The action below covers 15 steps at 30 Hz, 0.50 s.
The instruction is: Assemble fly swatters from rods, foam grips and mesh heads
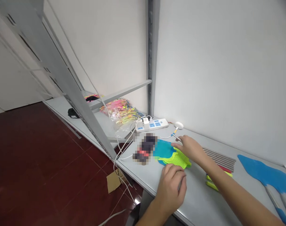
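Note:
My right hand (191, 149) grips a thin metal rod (178, 138) between thumb and fingers. The rod slants up to the left, and a bit of blue shows at its far end. Below it lie mesh fly swatter heads: a yellow-green one (178, 158) overlaps a blue one (165, 148). My left hand (172, 185) is closed at the near edge of the yellow-green head, its fingers curled down. Whatever it may hold is hidden. Several metal rods (220, 157) lie side by side behind my right forearm. Yellow-green handles (212, 185) and a red handle (225, 169) are partly covered by that forearm.
Blue fly swatters (265, 174) with rods attached lie at right. A white power strip (154, 124) with plugs and cables sits by the wall, near a round white device (179, 125). Left stand a grey rack post (86, 119) and bagged colourful items (121, 111). A pixelated patch hides something.

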{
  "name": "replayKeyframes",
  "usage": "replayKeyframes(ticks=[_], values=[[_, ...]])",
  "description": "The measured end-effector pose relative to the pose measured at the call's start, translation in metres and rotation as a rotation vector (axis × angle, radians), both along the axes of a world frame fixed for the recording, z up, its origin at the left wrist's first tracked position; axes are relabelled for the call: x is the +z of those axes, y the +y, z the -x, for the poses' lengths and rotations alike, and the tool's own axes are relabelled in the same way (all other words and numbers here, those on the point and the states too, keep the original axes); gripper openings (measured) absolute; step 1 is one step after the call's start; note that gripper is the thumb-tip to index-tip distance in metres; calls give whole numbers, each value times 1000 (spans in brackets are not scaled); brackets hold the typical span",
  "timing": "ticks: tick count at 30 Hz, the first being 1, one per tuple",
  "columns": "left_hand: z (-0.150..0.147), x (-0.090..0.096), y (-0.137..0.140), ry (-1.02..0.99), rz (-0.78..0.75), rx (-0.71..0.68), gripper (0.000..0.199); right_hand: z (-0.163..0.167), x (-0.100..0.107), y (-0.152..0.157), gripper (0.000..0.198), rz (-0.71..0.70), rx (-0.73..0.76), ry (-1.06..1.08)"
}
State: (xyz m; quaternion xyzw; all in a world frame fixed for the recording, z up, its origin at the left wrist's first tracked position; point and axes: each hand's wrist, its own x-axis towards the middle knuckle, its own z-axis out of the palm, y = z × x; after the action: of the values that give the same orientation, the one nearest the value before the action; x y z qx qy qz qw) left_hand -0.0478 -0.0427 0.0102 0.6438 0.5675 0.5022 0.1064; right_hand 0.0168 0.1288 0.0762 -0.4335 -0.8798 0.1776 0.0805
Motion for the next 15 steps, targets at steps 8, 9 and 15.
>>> replayKeyframes(ticks=[8, 9, 15], values=[[10, -1, 1, -90, 79, 111, 20, 41, -38, 36, 33, 116, 29, -83], [10, -1, 3, -113, 77, 113, 19, 41, -38, 37, 31, 129, 29, -75], [13, -1, 5, -236, 82, 122, 16, 29, -20, 39, 29, 180, 23, 51]])
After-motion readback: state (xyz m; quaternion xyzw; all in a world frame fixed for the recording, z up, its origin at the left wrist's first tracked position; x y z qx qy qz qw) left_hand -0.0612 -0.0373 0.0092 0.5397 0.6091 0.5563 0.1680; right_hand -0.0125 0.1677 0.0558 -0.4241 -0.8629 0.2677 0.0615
